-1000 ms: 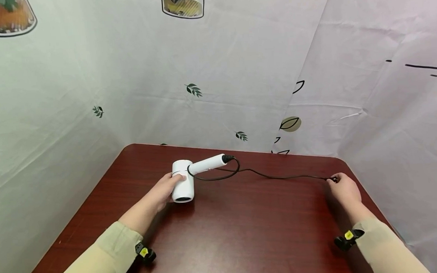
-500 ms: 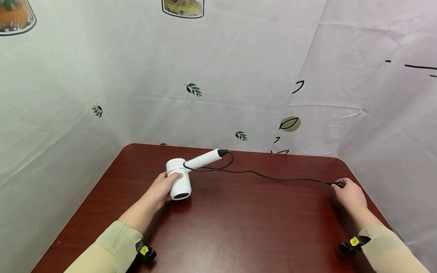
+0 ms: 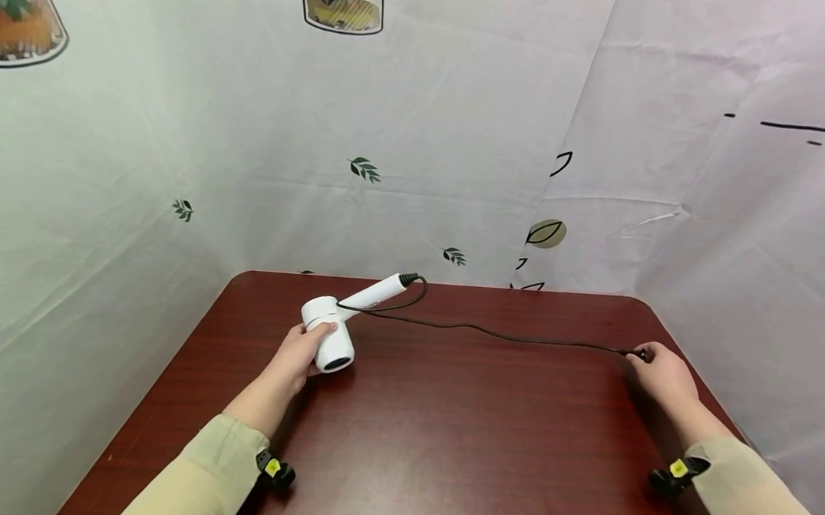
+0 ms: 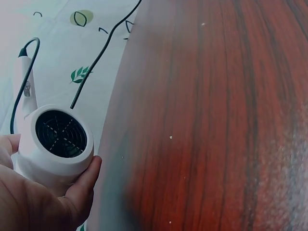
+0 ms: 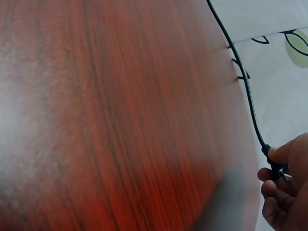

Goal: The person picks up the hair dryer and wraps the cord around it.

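My left hand (image 3: 299, 357) grips a white hair dryer (image 3: 335, 344) round its barrel, above the left half of the table. Its handle points up and to the right, with the dark round grille (image 4: 61, 134) facing the left wrist camera. From the handle's end a black cord (image 3: 485, 329) loops back past the barrel, then stretches across to the right. At the cord's far end my right hand (image 3: 667, 377) pinches the black plug (image 5: 275, 163) between thumb and fingers, partly hiding it.
The dark red wooden table (image 3: 475, 431) spans the space under both hands. White printed sheeting (image 3: 448, 133) rises behind it and at both sides. Black wrist cameras (image 3: 277, 472) sit at the sleeve cuffs.
The hair dryer has shifted left and slightly away in my left hand, and its handle has turned. My right hand has moved right and nearer with the plug, drawing the cord out.
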Demonstrator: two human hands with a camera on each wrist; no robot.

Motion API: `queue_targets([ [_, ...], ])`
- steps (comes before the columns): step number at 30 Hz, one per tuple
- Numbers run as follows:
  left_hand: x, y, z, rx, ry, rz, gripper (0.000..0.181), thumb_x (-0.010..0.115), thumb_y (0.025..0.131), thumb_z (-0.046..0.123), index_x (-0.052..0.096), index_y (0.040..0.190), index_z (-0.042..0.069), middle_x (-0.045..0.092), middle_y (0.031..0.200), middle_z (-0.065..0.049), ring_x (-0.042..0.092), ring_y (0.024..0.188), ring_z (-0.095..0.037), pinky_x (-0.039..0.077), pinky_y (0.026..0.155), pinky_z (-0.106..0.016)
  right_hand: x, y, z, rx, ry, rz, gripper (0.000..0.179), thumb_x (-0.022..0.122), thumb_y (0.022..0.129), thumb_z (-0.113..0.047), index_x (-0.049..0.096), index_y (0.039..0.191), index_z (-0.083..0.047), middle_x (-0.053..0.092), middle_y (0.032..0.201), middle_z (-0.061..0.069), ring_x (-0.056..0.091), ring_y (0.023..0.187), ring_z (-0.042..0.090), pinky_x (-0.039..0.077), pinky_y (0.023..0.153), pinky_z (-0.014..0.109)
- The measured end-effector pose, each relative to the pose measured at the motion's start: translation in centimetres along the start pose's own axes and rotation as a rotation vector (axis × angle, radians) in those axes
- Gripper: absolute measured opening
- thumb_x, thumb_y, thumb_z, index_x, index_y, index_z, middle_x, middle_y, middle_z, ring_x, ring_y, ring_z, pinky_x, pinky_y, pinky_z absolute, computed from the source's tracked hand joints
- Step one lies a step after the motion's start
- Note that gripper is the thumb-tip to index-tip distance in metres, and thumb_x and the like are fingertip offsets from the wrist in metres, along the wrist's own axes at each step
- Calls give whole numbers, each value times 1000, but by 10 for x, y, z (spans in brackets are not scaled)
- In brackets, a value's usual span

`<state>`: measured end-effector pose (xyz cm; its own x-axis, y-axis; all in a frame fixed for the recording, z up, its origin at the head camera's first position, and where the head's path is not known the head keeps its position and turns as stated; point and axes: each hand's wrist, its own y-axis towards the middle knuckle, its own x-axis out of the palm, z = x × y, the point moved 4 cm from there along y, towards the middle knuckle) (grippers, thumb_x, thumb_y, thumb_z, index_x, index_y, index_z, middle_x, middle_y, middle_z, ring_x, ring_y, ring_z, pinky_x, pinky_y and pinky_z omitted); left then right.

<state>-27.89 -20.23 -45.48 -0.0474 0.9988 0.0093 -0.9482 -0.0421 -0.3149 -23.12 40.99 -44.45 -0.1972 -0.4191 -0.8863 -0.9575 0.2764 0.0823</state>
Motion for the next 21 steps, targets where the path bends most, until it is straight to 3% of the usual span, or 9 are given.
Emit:
queue_targets([
  [4, -1, 0, 0, -2, -12, 15, 78, 60, 96, 35, 18, 151, 0, 45, 136, -21, 60, 101, -22, 56, 73, -35, -1, -3, -1, -32, 4, 8, 35, 55, 99, -25, 56, 118, 5, 56, 119, 32, 55, 102, 47, 45, 78, 56],
  [12, -2, -2, 1, 7, -3, 49, 82, 62, 95, 35, 15, 152, -1, 42, 137, -23, 59, 101, -23, 56, 71, -35, -7, -11, -15, -221, -8, 118, 22, 64, 96, -18, 64, 110, 0, 51, 107, 21, 56, 91, 38, 45, 70, 51],
  [21, -4, 0, 3, 2, 28, 94, 92, 65, 93, 39, 7, 155, 4, 37, 143, -24, 54, 115, -30, 56, 74, -35, -23, -20, -45, -406, -2, 147, 19, 70, 91, -10, 66, 109, -6, 57, 106, 14, 57, 92, 34, 47, 73, 52],
])
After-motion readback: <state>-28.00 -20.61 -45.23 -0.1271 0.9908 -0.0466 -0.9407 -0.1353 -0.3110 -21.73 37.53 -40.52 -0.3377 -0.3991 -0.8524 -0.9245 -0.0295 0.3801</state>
